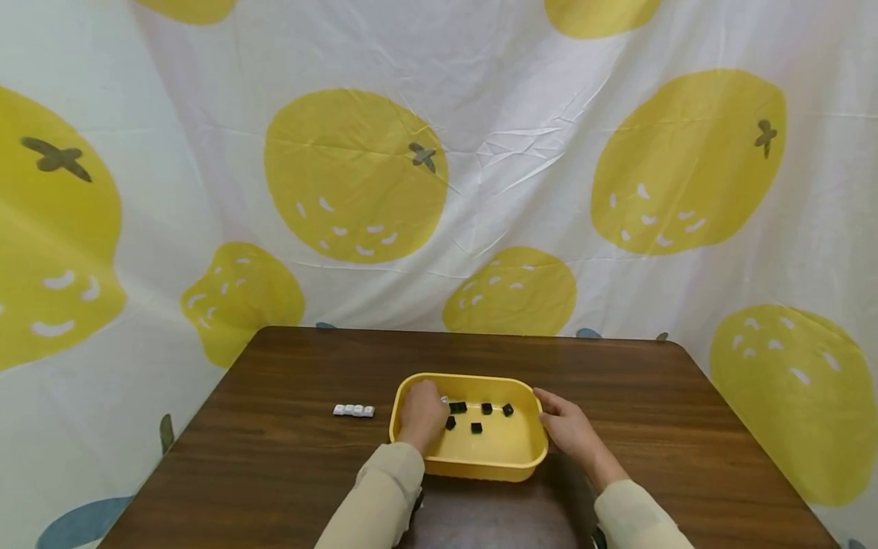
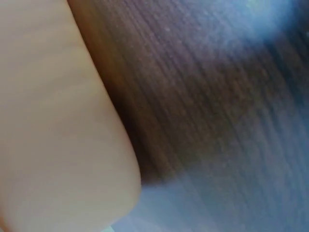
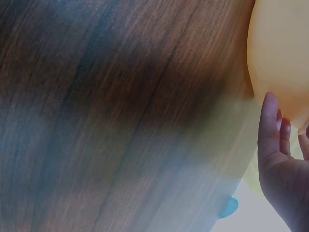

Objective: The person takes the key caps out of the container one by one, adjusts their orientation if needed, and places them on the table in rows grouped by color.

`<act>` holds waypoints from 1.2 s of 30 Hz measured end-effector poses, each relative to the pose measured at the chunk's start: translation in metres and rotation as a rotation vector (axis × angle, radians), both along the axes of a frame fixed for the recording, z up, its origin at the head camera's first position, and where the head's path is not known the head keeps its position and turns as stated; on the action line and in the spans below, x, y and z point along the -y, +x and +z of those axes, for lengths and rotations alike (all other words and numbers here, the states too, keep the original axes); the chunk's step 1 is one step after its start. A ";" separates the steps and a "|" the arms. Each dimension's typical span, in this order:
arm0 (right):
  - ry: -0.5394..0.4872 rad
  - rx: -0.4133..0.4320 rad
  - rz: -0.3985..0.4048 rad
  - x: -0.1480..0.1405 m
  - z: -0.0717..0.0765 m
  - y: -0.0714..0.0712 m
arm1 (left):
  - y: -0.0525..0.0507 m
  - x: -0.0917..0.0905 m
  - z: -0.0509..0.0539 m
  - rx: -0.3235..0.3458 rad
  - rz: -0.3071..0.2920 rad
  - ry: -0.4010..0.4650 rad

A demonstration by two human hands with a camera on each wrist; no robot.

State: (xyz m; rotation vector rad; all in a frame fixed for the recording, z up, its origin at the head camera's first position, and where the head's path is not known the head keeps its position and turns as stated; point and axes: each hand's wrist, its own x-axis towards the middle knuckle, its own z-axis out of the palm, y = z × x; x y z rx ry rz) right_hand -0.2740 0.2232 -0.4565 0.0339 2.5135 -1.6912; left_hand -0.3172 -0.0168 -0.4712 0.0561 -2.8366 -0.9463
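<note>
My left hand (image 1: 423, 414) is down inside a yellow tray (image 1: 480, 463), at its left end. A white keycap (image 1: 444, 399) shows beside its fingers; the fingertips are hidden, so I cannot tell whether they pinch it. Several black keycaps (image 1: 476, 428) lie scattered on the tray floor to the right of that hand. With thumb and fingers at the rim, my right hand (image 1: 572, 435) holds the tray's right end. In the right wrist view its fingers (image 3: 268, 125) lie along the tray's outer wall (image 3: 280, 58). The left wrist view shows the tray wall (image 2: 63, 145), but no hand.
A short row of white keycaps (image 1: 354, 410) sits on the brown wooden table (image 1: 288, 473), left of the tray. Behind the table's far edge hangs a white curtain (image 1: 494, 198) printed with large yellow fruit.
</note>
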 end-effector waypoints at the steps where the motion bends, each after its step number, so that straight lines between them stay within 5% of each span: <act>1: -0.001 -0.001 -0.002 0.000 0.000 0.000 | 0.000 0.001 0.001 -0.015 -0.021 0.027; 14: 0.008 -0.012 -0.011 0.001 -0.001 0.000 | -0.003 0.011 0.010 0.048 -0.204 0.255; 23: 0.034 -0.022 -0.011 0.001 0.001 0.000 | -0.001 0.017 0.016 0.061 -0.252 0.390; 36: 0.016 -0.012 -0.020 0.001 -0.001 0.000 | 0.001 0.028 0.020 0.012 -0.322 0.355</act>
